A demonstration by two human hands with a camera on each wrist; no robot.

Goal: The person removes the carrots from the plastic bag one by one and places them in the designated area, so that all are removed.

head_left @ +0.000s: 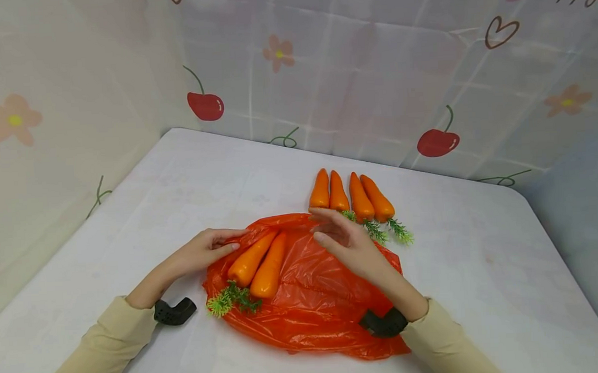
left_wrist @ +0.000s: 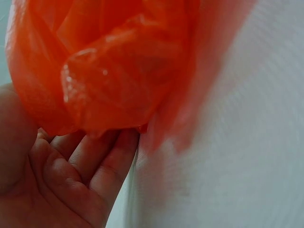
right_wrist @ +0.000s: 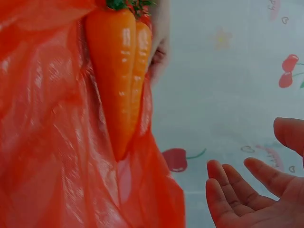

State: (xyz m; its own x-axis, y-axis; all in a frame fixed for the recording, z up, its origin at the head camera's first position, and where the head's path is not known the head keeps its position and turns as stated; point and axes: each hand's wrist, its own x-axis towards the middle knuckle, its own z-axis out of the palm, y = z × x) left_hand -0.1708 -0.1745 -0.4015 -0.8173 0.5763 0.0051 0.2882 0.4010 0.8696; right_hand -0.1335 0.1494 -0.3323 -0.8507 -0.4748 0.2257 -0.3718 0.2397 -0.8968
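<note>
A red plastic bag lies spread on the white table. Two orange carrots with green leafy tops rest on its left part, tips pointing away from me. My left hand grips the bag's left edge beside these carrots; in the left wrist view its fingers go behind the crumpled red film. Over the bag's right side hovers my right hand, thumb and fingers apart and holding nothing. The right wrist view shows that same hand with its fingers loosely spread, apart from the bag.
Behind the bag, several more carrots lie side by side, their leafy tops toward me. The white table meets a patterned curtain at the back and left. A black wrist device sits at each cuff.
</note>
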